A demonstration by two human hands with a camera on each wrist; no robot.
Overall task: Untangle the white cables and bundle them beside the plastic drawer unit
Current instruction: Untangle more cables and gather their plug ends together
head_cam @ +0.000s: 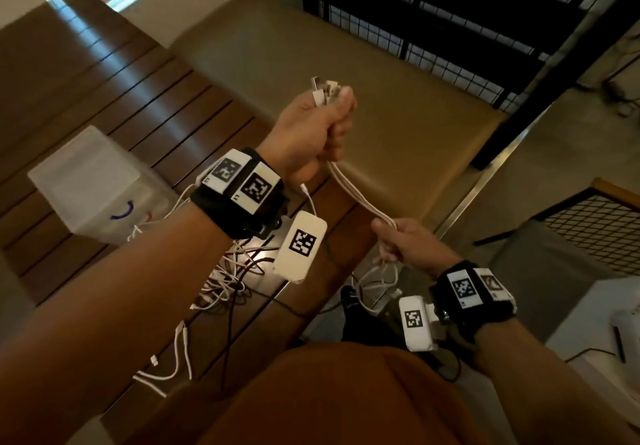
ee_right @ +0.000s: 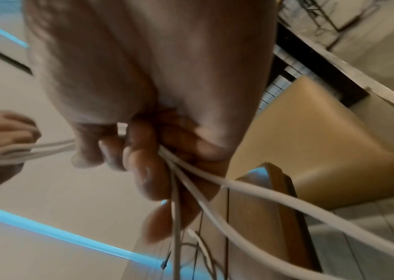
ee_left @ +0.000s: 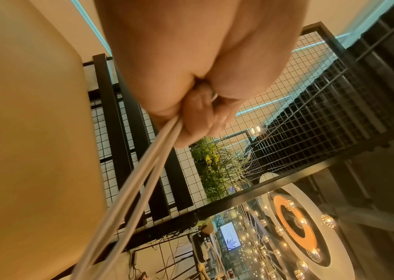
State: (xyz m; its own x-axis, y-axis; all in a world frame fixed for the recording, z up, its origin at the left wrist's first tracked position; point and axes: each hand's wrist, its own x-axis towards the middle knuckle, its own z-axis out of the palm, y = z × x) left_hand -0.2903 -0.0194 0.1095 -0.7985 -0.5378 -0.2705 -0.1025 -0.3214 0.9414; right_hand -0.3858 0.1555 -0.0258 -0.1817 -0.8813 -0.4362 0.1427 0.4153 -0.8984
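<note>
My left hand (head_cam: 329, 133) is raised in a fist and grips a bunch of white cables (head_cam: 360, 199), with their plugs (head_cam: 323, 88) sticking out above the thumb. The strands run taut, down and to the right, to my right hand (head_cam: 394, 240), which grips them lower. Loose loops hang below it. In the left wrist view the fist (ee_left: 198, 113) holds the strands (ee_left: 143, 180). In the right wrist view curled fingers (ee_right: 143, 170) clamp the cables (ee_right: 239, 189). A tangle of white cables (head_cam: 225, 278) lies on the table beside the translucent plastic drawer unit (head_cam: 93, 181).
The slatted wooden table (head_cam: 121, 105) runs along the left, and a thin black cable (head_cam: 249, 264) is mixed into the tangle. A tan cushioned bench (head_cam: 329, 57) stands beyond it. A black wire-mesh railing (head_cam: 450, 19) closes off the far side.
</note>
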